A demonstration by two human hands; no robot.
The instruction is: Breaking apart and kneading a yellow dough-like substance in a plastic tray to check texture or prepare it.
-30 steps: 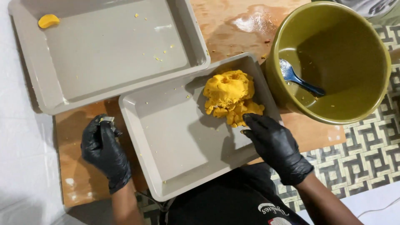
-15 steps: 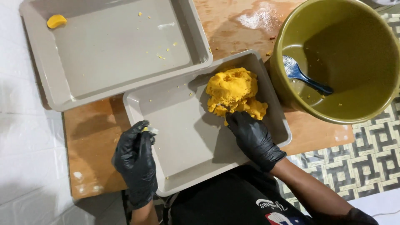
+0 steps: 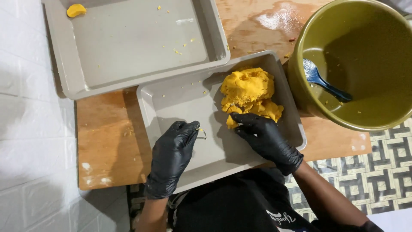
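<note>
Two gloved hands working in near tray [image 3: 171, 96]: right hand [image 3: 264, 137] is pinching yellow dough [image 3: 249, 92] at tray's far right; left hand [image 3: 174, 154] is clasping small metal piece [image 3: 201, 133]. We are judging portioning underway; next move needs clean pull.

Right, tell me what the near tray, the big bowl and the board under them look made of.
Near tray: likely plastic or coated metal, matte grey with rounded corners. Big bowl: probably glazed ceramic or plastic, olive green with a soft sheen. Board: wood, its brown grain showing, dusted with pale smears.

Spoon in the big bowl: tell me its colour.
Blue spoon, seen in the head view, inside the olive-green bowl.
</note>
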